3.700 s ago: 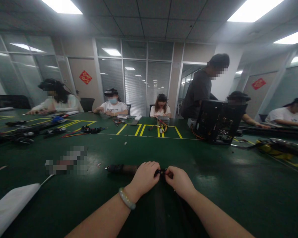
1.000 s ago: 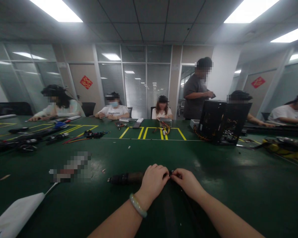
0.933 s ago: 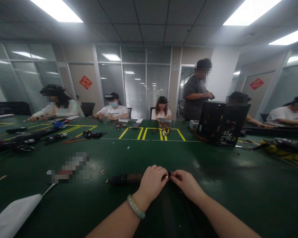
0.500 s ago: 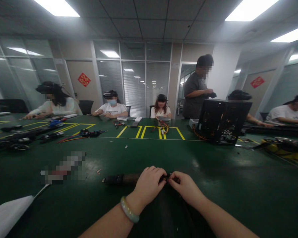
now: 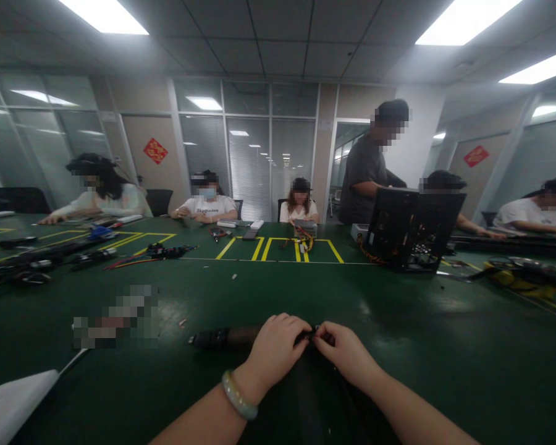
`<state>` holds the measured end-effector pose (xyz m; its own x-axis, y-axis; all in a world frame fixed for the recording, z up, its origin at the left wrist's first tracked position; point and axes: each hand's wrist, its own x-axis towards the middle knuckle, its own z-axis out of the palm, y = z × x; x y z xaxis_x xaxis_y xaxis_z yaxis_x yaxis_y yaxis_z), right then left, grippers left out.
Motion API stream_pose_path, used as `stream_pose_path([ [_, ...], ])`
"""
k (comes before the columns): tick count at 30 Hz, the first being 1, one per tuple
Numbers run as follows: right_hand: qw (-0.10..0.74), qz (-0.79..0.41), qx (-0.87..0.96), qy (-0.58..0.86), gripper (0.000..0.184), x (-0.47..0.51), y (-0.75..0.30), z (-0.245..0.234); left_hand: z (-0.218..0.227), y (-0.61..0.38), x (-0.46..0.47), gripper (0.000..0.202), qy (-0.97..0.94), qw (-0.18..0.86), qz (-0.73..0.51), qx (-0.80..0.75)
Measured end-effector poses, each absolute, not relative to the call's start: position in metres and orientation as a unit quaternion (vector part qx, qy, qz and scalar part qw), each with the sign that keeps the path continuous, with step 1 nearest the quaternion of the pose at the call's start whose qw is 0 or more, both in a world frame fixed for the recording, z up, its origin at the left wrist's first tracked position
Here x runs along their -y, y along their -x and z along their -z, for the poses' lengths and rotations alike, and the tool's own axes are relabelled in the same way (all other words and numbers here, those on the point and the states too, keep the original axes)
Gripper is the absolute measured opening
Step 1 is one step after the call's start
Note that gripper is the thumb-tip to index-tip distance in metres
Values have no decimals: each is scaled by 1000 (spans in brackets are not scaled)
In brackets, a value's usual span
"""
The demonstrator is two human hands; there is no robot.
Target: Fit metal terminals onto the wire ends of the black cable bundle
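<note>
A dark cylindrical electric screwdriver point(image 5: 241, 337) lies on the green table, its narrow metal tip pointing left. My left hand point(image 5: 278, 347), a pale bangle point(image 5: 238, 395) at its wrist, is closed over the rear part of the tool. At the tool's right end, my right hand point(image 5: 345, 351) has thumb and forefinger pinched together, close against the left fingertips. What lies in that pinch is small, dark and mostly hidden. Below the right hand a dark strip or cable runs faintly toward me.
A black computer case point(image 5: 414, 232) stands at the back right. Wiring bundles point(image 5: 160, 252) lie at the back left. A white object point(image 5: 16, 405) with a cord is at the near left. Several people sit opposite; one person point(image 5: 366, 167) stands behind the case.
My hands keep almost the same pose at the screwdriver's end. The standing person has shifted slightly right, and their forearm is now lower, partly behind the case. The view has moved a little.
</note>
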<state>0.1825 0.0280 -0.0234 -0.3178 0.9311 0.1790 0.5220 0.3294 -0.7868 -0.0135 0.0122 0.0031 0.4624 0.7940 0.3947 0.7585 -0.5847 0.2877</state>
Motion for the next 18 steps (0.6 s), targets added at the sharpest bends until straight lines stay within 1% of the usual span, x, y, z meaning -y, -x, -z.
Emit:
stream_pose_path([
  [6, 314, -310, 754, 488, 13, -27, -183, 22, -2, 13, -13, 7, -851, 35, -248, -461],
  [14, 321, -293, 758, 486, 11, -30, -183, 24, -2, 14, -12, 11, -860, 25, -253, -442],
  [18, 304, -294, 761, 491, 13, -28, -182, 18, -1, 15, -12, 12, -851, 16, -265, -453],
])
